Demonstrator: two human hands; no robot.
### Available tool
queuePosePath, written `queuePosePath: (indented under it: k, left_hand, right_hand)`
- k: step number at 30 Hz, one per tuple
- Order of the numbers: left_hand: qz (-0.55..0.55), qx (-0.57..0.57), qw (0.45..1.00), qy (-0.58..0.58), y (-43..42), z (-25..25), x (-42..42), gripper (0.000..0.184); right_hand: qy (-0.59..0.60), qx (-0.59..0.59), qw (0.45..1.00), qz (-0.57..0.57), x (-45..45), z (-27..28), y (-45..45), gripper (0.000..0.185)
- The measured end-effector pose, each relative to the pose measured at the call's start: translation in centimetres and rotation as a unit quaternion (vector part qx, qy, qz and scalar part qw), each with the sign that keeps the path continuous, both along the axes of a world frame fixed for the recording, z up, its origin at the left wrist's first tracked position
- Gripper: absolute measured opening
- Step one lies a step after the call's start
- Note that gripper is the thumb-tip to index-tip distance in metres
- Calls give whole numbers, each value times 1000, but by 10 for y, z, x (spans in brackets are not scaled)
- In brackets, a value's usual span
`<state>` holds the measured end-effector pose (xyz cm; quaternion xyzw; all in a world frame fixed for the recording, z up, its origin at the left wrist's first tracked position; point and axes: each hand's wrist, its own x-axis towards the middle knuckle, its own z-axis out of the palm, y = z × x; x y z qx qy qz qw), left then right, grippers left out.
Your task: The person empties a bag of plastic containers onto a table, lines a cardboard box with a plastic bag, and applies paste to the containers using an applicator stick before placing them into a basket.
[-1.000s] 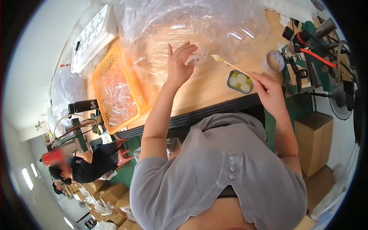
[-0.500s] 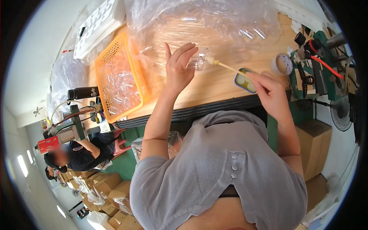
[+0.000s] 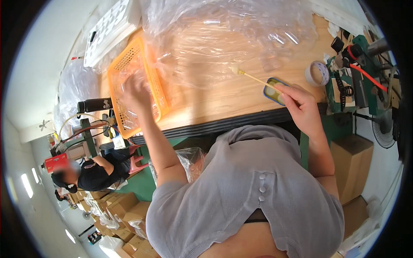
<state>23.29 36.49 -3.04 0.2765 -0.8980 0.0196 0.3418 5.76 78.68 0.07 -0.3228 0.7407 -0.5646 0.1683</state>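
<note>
My right hand [image 3: 299, 103] is closed around a thin stick [image 3: 258, 80] with a pale, soft-looking tip [image 3: 235, 69], held above the wooden table. Just under the stick lies a small blue-rimmed tin [image 3: 272, 92] with pale round pieces inside. My left hand [image 3: 135, 92] is over the orange basket [image 3: 162, 96], smeared by motion, so its fingers and anything in them cannot be made out. Clear plastic pieces [image 3: 129, 71] fill the basket.
Clear plastic sheeting [image 3: 193, 21] covers the table's back, with clear tubes on it. A tape roll [image 3: 317, 73] sits at the right beside a green machine [image 3: 363, 86]. White trays [image 3: 112, 34] stand at the back left. A co-worker [image 3: 97, 172] sits at the lower left.
My left hand has moved left from the middle of the table to the basket. The clear tube seen at its fingers before is no longer visible there. My right hand still holds the stick.
</note>
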Motion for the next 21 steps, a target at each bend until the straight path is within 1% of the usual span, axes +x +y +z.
queuePosePath:
  k: [1,2,3,4,6,7,8,9,10,11,14,16,17,20,21]
  left_hand:
    - [97,-13,994,-52,-5,7,10,52]
    - [194,-26,975,-102,-7,12,16,55]
    - [228,-94,962,-120,-2,13,13,56]
    - [151,-74,982,-85,2,12,6,55]
    - [1,-31,999,-13,8,4,-19,55]
    - [-63,34,997,-1,25,0,-42,53]
    - [-125,98,987,13,47,-8,-70,51]
    - [-191,105,976,-19,62,-22,-94,48]
    - [-261,128,957,-24,88,-23,-120,46]
    - [-318,142,937,-27,102,-42,-149,44]
    - [-338,200,916,-77,148,-60,-214,54]
    - [-317,158,924,-141,156,-80,-249,53]
    - [-307,136,925,-175,158,-91,-262,53]
    - [-324,141,917,-183,143,-114,-277,47]
    - [-345,146,912,-167,141,-111,-273,44]
  right_hand:
    - [-11,4,1000,-1,0,-2,2,22]
    - [-11,0,1000,-4,-1,-5,4,21]
    - [-10,-4,1000,-7,-2,-8,5,21]
    - [-9,-7,1000,-8,-2,-11,6,21]
    - [-7,-15,1000,-19,-2,-12,6,22]
    - [-5,-18,1000,-22,-2,-12,6,22]
    - [-16,-6,1000,-21,-2,-10,5,21]
    - [-25,6,999,-21,-1,-6,6,21]
    - [-33,18,999,-22,0,-2,7,20]
    - [-31,16,999,-25,0,-2,8,20]
    - [-25,25,999,-37,1,-3,15,20]
    - [-25,50,997,-51,1,-2,24,21]
    - [-6,44,997,-68,2,-5,29,20]
    - [-17,52,991,-118,3,-8,47,22]
    - [-35,57,987,-146,2,-13,55,22]
